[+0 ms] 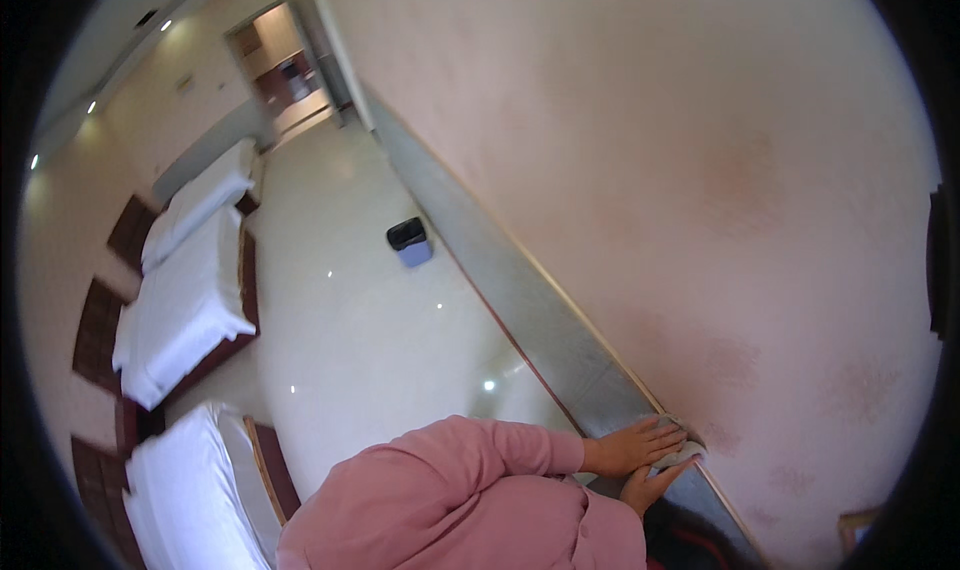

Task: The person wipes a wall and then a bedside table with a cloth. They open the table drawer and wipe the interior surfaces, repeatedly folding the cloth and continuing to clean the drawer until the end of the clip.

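Two bare hands met at a crumpled grey cloth (682, 456) on the thin yellowish trim (600, 341) between the pink-toned wall (700, 90) and the grey band (540, 335) below it. The left hand (632, 448) lay flat, fingers outstretched side by side, its fingertips over the cloth, which showed just beyond and beneath them. The right hand (648, 486) was just beside it, nearer the body, touching the cloth's lower edge; how firmly its fingers closed could not be told. Well apart, a bin (410, 243) stood on the pale floor (330, 215), with white-covered beds (190, 295) farther left.
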Motion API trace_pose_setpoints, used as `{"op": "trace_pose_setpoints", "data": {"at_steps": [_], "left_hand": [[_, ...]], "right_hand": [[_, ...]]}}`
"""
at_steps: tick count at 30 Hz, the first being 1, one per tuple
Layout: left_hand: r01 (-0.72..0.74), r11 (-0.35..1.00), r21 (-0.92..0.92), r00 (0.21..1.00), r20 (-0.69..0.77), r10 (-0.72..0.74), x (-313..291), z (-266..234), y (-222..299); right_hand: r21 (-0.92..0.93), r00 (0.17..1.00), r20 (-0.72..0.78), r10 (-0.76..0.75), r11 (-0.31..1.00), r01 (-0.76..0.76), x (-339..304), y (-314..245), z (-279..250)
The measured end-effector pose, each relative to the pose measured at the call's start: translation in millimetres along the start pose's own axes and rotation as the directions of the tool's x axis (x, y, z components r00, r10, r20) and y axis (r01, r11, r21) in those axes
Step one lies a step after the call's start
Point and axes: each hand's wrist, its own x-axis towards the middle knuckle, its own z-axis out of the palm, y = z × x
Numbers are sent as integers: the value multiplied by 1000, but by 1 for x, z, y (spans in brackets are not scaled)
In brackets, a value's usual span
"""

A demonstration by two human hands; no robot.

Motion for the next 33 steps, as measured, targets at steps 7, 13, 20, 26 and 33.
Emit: {"op": "trace_pose_setpoints", "data": {"at_steps": [7,13,20,26,33], "left_hand": [[351,769,-534,925,70,-374,-52,-58,12],[210,353,-912,760,-74,-645,-125,-82,-16],[359,457,-814,331,-347,-878,-266,-132,10],[594,349,-725,190,-295,-936,-373,-161,35],[691,275,-669,-32,-408,-912,-448,-159,61]], "right_hand": [[356,935,349,63,914,-195,18,-68,2],[286,768,593,-241,955,79,11,-130,62],[352,480,785,-391,920,174,-43,-203,162],[448,166,814,-557,783,431,-94,-248,238],[457,25,871,-490,830,321,-146,-281,309]]}}
